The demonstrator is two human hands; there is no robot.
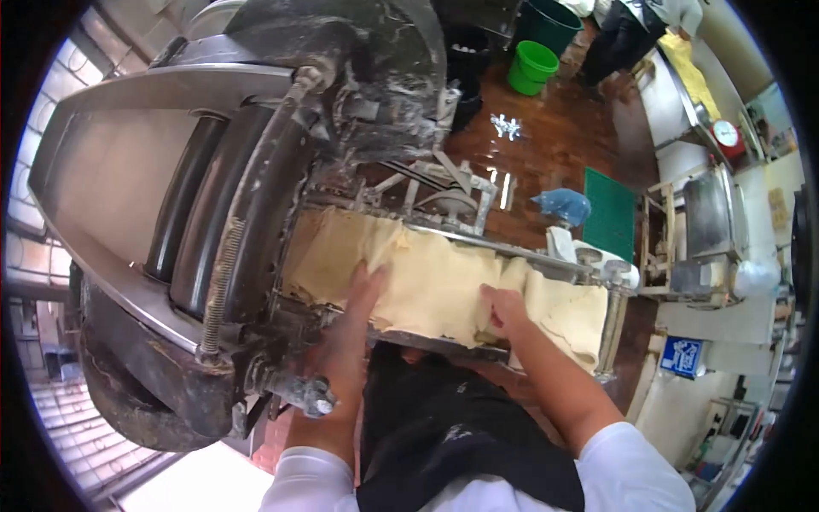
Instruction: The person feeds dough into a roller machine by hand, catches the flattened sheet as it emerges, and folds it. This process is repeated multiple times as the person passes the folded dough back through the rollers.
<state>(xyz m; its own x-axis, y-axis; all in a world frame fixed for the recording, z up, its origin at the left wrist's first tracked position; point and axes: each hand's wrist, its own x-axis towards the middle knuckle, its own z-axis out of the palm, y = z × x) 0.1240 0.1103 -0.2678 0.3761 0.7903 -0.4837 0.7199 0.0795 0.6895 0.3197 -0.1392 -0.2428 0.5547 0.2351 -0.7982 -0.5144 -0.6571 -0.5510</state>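
A long, folded sheet of pale dough (435, 286) lies along the narrow bed of a large roller machine (230, 196). My left hand (367, 294) is on the dough close to the rollers, its fingers apart and slightly blurred. Farther right, my right hand (503, 309) touches the dough at a fold, its fingers curled in and pressed on the dough's edge. Beyond that hand the dough is layered in loose folds toward the end roller (612, 320). The dough's left end reaches the dark rollers; its edge there is ragged.
Behind the bed, a green bucket (533, 66) stands on the wet brown floor near a person in dark trousers (621, 38). A blue bag (563, 206) and a green board (609, 213) are beyond the bed. A red scale (727, 136) sits on a right-hand counter.
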